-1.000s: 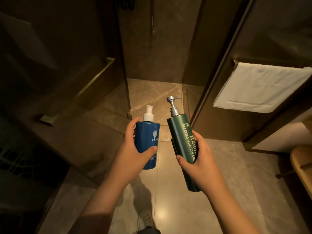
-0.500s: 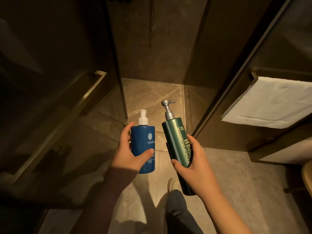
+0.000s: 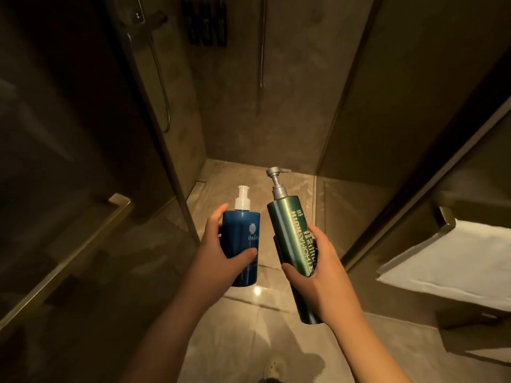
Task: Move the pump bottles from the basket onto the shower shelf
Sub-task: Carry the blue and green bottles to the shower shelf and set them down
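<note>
Hands hold one pump bottle each in the head view, both above the tiled floor at the open shower entrance. The left hand wraps the short dark blue plastic bottle with a white pump, upright. The right hand grips the tall metallic green bottle with a silver pump, tilted slightly left. A white folded towel hangs at the right.

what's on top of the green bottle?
A silver pump head tops the green bottle, spout pointing right. The right hand covers part of the bottle's lower label and side.
</note>
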The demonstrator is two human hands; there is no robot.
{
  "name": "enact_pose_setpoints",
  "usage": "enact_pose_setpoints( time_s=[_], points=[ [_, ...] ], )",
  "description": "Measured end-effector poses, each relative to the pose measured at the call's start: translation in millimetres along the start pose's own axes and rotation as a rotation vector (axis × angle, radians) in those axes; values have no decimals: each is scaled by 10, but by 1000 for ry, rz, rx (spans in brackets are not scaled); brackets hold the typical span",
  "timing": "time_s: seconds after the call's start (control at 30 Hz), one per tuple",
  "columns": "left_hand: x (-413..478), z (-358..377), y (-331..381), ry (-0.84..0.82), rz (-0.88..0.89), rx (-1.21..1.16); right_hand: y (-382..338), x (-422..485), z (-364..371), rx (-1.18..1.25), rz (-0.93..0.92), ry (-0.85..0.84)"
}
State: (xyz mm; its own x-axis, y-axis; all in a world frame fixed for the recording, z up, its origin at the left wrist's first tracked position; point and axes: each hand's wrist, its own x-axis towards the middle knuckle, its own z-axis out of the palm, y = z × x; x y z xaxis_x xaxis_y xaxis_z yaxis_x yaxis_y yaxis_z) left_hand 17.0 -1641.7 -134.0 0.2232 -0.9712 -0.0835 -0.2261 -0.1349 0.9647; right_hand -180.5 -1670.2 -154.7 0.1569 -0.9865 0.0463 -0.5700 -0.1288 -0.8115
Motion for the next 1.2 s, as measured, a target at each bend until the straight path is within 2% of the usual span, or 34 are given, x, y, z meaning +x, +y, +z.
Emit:
enact_pose_setpoints(
  time_s=[0.2,0.4,0.73,0.87,1.03,1.2],
  points=[
    [676,380,182,24,0,11,305,771,-280,85,-10,-42],
    [1208,459,198,35,-37,41,417,1340,-306,66,5,-67],
    [2741,538,146,-38,-27,-26,518,2730,-221,33,75,-19],
    [3470,430,216,-54,-11,-55,409,3469,-132,-26,71,-37],
    [4185,107,246,22,15,-75,120,4346,132,-1,16,-56],
    [4654,-154,257,100,27,-58,-121,4844,372,23,-55,-77]
  ],
)
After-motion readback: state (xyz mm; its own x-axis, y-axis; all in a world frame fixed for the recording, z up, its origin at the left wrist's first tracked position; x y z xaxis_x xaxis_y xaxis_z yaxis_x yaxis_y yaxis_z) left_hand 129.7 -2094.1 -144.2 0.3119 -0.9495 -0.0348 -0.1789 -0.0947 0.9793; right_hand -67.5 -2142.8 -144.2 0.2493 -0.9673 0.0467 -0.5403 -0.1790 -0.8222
